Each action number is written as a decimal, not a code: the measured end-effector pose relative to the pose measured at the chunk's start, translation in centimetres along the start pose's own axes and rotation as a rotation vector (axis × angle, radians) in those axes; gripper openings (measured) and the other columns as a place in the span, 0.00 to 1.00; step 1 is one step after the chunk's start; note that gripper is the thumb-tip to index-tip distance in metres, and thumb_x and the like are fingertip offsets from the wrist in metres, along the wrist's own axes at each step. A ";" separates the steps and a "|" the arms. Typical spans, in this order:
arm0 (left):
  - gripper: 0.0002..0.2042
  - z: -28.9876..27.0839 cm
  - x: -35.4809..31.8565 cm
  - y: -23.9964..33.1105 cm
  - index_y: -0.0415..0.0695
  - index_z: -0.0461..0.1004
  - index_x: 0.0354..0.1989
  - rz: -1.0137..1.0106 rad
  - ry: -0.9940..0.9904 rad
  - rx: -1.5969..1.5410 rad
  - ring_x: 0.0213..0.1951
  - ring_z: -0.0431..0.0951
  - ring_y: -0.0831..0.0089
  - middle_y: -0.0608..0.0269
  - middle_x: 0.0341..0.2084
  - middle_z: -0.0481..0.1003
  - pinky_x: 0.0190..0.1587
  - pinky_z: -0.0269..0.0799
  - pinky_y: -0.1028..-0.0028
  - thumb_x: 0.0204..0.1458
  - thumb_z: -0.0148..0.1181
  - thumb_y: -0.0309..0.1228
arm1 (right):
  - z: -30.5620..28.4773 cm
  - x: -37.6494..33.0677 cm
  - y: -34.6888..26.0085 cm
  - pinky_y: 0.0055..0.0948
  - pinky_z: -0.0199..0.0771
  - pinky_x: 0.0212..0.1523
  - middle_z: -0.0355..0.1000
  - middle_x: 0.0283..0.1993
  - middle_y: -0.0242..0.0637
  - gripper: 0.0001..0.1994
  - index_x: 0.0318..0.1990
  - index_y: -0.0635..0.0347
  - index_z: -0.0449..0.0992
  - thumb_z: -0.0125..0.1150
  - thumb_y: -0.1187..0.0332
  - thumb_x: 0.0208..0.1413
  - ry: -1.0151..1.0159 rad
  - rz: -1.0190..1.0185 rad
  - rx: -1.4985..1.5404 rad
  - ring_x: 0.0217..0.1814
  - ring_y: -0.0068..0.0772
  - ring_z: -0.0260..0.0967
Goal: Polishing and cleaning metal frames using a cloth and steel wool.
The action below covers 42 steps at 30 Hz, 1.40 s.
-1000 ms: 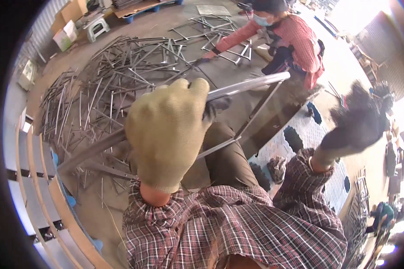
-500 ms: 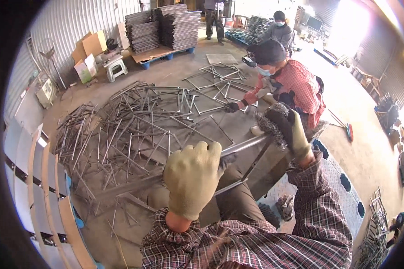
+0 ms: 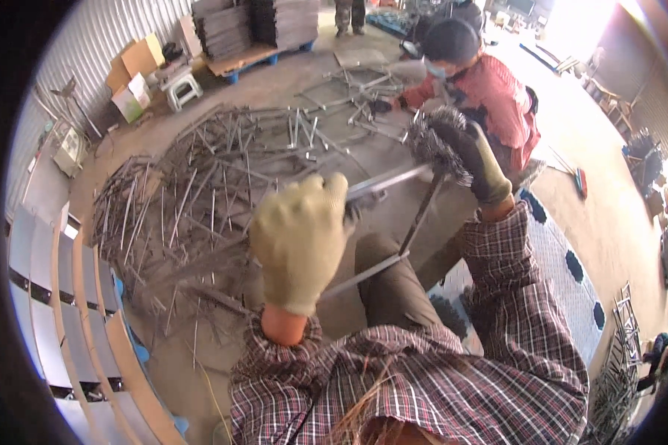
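Observation:
A metal tube frame is held up in front of me, over my lap. My left hand, in a pale yellow work glove, is closed round its long tube. My right hand wears a glove with a dark palm and grips a fuzzy grey wad of steel wool. That wad presses on the frame's right end, hiding the corner there. From that end a darker bar slants down to a lower tube beside my knee. The frame's left part is blurred.
A large heap of metal frames covers the floor ahead and left. Beyond it crouches a person in a red checked shirt. Flat panels stand at left; a patterned metal plate lies at right, near a broom.
Both my hands have shifted up in the picture and slightly left, still on the frame and the steel wool. My view has tilted downward. The other person's hand has moved farther away.

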State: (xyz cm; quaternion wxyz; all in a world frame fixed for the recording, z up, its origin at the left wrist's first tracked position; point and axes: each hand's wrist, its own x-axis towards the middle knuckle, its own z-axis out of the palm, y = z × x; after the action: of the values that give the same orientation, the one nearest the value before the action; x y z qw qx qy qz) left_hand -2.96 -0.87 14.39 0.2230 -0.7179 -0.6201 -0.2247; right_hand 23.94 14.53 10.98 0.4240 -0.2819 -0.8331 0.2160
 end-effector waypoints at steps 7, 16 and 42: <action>0.13 1.6 0.8 -0.4 0.50 0.74 0.31 0.031 0.034 -0.037 0.32 0.82 0.62 0.63 0.25 0.77 0.33 0.75 0.63 0.47 0.69 0.42 | 10.2 -4.5 4.1 0.36 0.63 0.69 0.65 0.67 0.38 0.23 0.66 0.55 0.63 0.49 0.56 0.69 0.922 0.015 0.895 0.68 0.37 0.65; 0.12 1.5 1.1 -1.1 0.50 0.75 0.33 0.050 0.038 -0.046 0.32 0.83 0.61 0.63 0.28 0.79 0.33 0.76 0.62 0.48 0.69 0.42 | 0.8 -3.6 1.2 0.38 0.78 0.48 0.71 0.51 0.36 0.26 0.58 0.62 0.68 0.50 0.47 0.69 0.829 0.021 0.688 0.51 0.38 0.73; 0.15 0.9 1.7 -0.7 0.50 0.73 0.33 0.008 -0.014 -0.042 0.32 0.82 0.62 0.64 0.26 0.77 0.34 0.75 0.63 0.44 0.72 0.41 | 13.9 -12.4 5.0 0.31 0.76 0.44 0.73 0.44 0.35 0.13 0.56 0.62 0.69 0.53 0.65 0.70 0.691 0.597 1.164 0.44 0.30 0.74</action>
State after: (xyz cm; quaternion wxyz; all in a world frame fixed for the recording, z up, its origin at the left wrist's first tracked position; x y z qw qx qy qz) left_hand -3.37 1.10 14.71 0.2044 -0.7263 -0.6141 -0.2315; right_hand 19.83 8.44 -6.88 0.6664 -0.2780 -0.2904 0.6279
